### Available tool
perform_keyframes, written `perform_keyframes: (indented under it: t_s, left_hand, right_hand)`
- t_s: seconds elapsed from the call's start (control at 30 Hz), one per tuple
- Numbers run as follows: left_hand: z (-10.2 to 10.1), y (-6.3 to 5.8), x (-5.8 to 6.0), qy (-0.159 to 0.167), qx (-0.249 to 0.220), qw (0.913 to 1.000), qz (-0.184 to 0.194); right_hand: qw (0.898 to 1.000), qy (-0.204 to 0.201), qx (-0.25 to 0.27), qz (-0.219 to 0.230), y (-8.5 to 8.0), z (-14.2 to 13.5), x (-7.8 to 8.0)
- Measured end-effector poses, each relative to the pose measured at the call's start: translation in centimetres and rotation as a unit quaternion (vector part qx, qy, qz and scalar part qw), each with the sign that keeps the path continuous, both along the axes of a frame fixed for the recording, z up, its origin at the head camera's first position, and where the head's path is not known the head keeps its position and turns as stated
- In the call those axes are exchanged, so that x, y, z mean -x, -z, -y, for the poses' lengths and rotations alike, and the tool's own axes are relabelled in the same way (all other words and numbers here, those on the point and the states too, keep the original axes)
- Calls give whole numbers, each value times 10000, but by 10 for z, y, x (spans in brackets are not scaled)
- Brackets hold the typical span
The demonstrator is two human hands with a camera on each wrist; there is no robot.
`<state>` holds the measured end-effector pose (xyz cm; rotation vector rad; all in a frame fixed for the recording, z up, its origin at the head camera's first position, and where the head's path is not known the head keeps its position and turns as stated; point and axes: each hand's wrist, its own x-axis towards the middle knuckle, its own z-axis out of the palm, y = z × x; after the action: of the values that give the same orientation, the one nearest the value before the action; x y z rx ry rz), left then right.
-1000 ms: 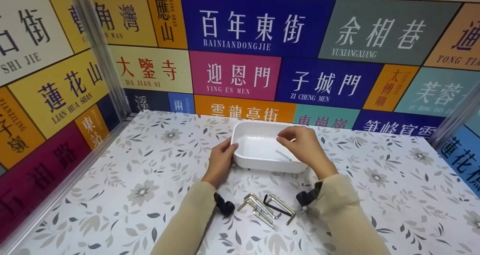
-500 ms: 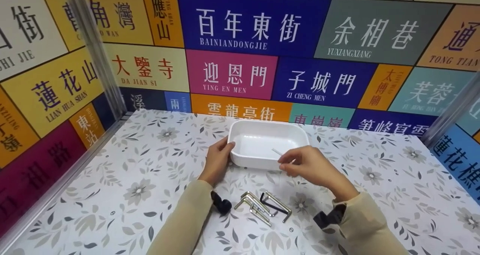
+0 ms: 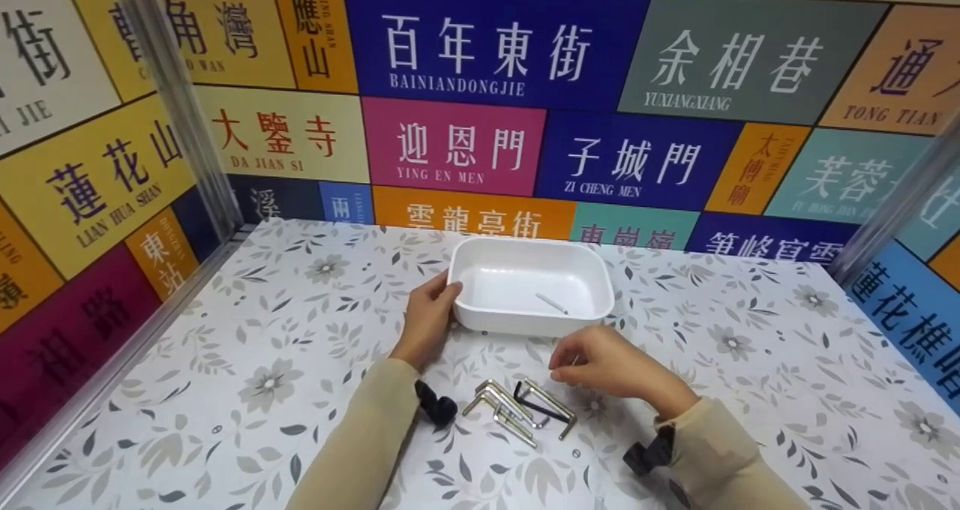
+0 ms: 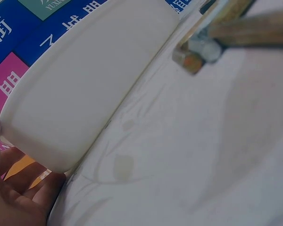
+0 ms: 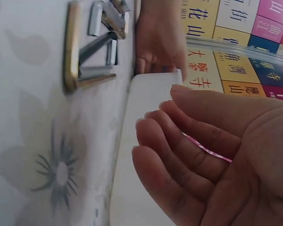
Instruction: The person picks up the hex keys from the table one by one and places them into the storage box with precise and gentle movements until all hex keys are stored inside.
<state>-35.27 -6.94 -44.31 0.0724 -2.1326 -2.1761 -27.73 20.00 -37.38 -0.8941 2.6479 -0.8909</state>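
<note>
In the head view, one thin metal stick (image 3: 553, 304) is already in the white tub (image 3: 517, 322), while a small pile of hard, shiny bent keys (image 3: 514, 403), gold, silver and black, is left outside it on the flowered table (image 3: 187, 390). In the left wrist view, the tub's smooth, rounded end is gripped by the left hand (image 4: 19, 205). In the right wrist view, nothing is held by the right hand (image 5: 240, 174), its fingers loosely bent.

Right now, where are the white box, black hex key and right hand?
White box (image 3: 514, 285): head view, bare inner floor.
Black hex key (image 3: 543, 409): head view, middle of long arm.
Right hand (image 3: 606, 360): head view, its back.
</note>
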Motion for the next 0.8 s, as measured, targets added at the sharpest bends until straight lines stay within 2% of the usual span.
perform_keyframes:
  t_s: [0.17,0.53,0.8]
  left_hand:
    - [5,-2,-1,-102,73,9999,73]
    - [1,-1,-1,-37,224,9997,58]
    - [-2,1,-1,-50,-250,9996,-131]
  right_hand:
    - [9997,-206,-8,-88,8,7,4]
    - [9998,-163,-86,-68,20,10,1]
    - [9997,-93,-190,-121,23,10,0]
